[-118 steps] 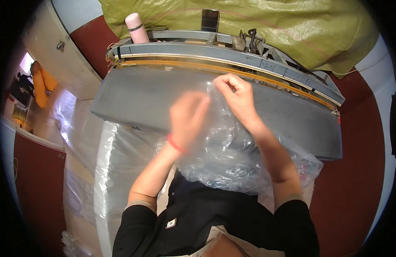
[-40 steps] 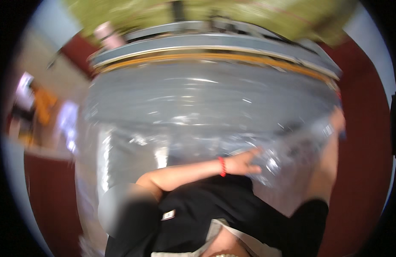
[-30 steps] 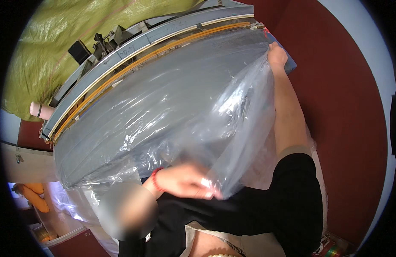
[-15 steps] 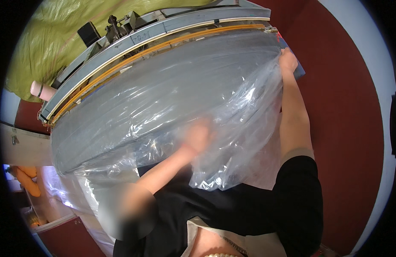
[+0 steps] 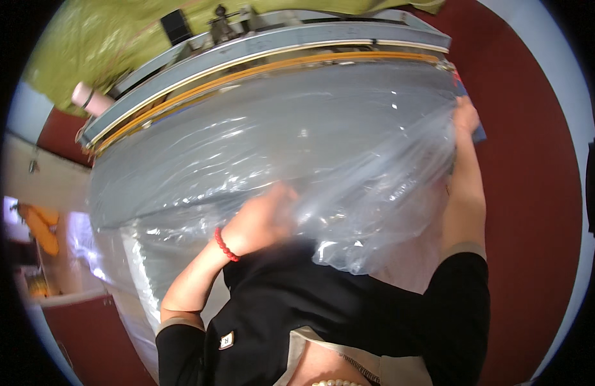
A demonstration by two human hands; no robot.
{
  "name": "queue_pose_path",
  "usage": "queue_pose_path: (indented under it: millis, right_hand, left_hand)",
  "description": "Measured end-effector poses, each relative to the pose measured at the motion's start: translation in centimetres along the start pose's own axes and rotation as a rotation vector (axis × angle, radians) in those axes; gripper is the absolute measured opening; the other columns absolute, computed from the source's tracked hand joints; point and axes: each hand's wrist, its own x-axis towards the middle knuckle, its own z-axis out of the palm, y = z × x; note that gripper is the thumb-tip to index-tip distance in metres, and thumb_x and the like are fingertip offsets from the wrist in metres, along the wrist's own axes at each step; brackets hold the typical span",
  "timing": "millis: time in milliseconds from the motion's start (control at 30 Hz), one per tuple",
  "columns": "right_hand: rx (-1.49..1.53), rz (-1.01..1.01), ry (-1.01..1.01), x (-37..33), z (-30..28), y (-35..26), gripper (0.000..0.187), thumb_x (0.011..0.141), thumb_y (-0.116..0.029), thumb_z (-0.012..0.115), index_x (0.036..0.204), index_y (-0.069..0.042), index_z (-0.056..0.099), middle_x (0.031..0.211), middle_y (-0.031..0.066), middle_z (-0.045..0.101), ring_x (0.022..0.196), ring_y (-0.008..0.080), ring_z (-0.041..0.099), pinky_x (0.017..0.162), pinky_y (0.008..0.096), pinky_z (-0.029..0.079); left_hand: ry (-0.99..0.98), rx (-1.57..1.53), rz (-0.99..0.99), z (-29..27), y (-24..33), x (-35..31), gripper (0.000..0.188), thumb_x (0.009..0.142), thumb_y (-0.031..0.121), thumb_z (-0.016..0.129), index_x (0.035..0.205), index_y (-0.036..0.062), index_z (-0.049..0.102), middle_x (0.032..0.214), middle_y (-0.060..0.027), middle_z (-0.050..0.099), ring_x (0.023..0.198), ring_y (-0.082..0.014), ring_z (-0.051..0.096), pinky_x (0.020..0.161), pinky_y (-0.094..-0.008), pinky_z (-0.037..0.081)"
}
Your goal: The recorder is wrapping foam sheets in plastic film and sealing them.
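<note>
A wide sheet of clear plastic film (image 5: 246,138) lies over the grey surface in front of me, creased and shiny. At the far right corner my right hand (image 5: 466,116) is closed on the film's edge, and folds fan out from it toward the middle. My left hand (image 5: 270,215), with a red bead bracelet (image 5: 224,245) at the wrist, is over the near part of the film close to my body. Motion smears its fingers, so whether they grip the film does not show. Loose, bunched film hangs between the two hands near my front.
Along the far side runs a grey metal rail frame (image 5: 278,44) with an orange strip (image 5: 246,72). A pink bottle (image 5: 91,100) and a small black box (image 5: 176,27) are by it. Yellow-green sheeting (image 5: 104,48) lies beyond; dark red floor (image 5: 522,212) is at the right.
My left hand has shifted left and slightly nearer to me across the film. My right hand still grips the film's corner; the view has turned, so the frame appears farther right.
</note>
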Motion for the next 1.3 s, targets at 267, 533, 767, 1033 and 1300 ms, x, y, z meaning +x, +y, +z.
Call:
queue_pose_path:
  millis: [267, 533, 767, 1033, 1300]
  right_hand:
    - [-0.003, -0.044, -0.002, -0.1, -0.2, 0.1, 0.028, 0.087, -0.035, 0.039, 0.088, -0.010, 0.051, 0.081, 0.0207, 0.059, 0.079, 0.0415, 0.055, 0.063, 0.0507, 0.041]
    - [0.004, -0.032, -0.019, -0.1, -0.6, 0.2, 0.029, 0.088, -0.035, 0.037, 0.088, -0.010, 0.051, 0.081, 0.0198, 0.059, 0.078, 0.0413, 0.055, 0.062, 0.0499, 0.041]
    - [-0.001, 0.016, -0.047, -0.2, -1.1, 0.3, 0.031, 0.088, -0.034, 0.037, 0.091, -0.007, 0.052, 0.085, 0.0208, 0.058, 0.080, 0.0413, 0.054, 0.064, 0.0487, 0.041]
    - [-0.018, 0.023, -0.058, 0.8, 0.7, 1.1, 0.033, 0.089, -0.038, 0.035, 0.095, -0.010, 0.051, 0.087, 0.0203, 0.059, 0.082, 0.0412, 0.054, 0.065, 0.0490, 0.041]
    - [0.017, -0.002, -0.050, 1.4, 1.7, 2.2, 0.033, 0.089, -0.038, 0.035, 0.094, -0.010, 0.052, 0.086, 0.0198, 0.058, 0.081, 0.0408, 0.053, 0.064, 0.0471, 0.041]
  left_hand:
    - [0.591, 0.583, -0.105, -5.8, -3.5, -8.8, 0.028, 0.061, -0.001, 0.052, 0.089, 0.0015, 0.055, 0.079, -0.0180, 0.058, 0.072, -0.0351, 0.057, 0.061, -0.0403, 0.047]
    - [1.304, 0.742, -0.146, -21.2, -3.6, -19.2, 0.031, 0.062, -0.008, 0.053, 0.091, 0.0010, 0.060, 0.080, -0.0120, 0.062, 0.079, -0.0180, 0.061, 0.073, -0.0245, 0.045]
    - [1.188, 1.585, 0.107, -24.8, -5.7, -14.9, 0.025, 0.064, 0.000, 0.058, 0.089, 0.0041, 0.054, 0.091, -0.0123, 0.055, 0.088, -0.0281, 0.051, 0.078, -0.0364, 0.043]
    - [0.656, 1.060, -0.163, -20.3, -18.9, -12.0, 0.034, 0.077, 0.020, 0.056, 0.107, 0.0038, 0.053, 0.118, -0.0141, 0.048, 0.108, -0.0320, 0.045, 0.089, -0.0375, 0.040]
    - [0.555, 0.837, -0.045, -19.5, -17.0, -8.3, 0.054, 0.080, 0.024, 0.055, 0.125, 0.0026, 0.037, 0.133, -0.0154, 0.032, 0.125, -0.0335, 0.025, 0.100, -0.0385, 0.027]
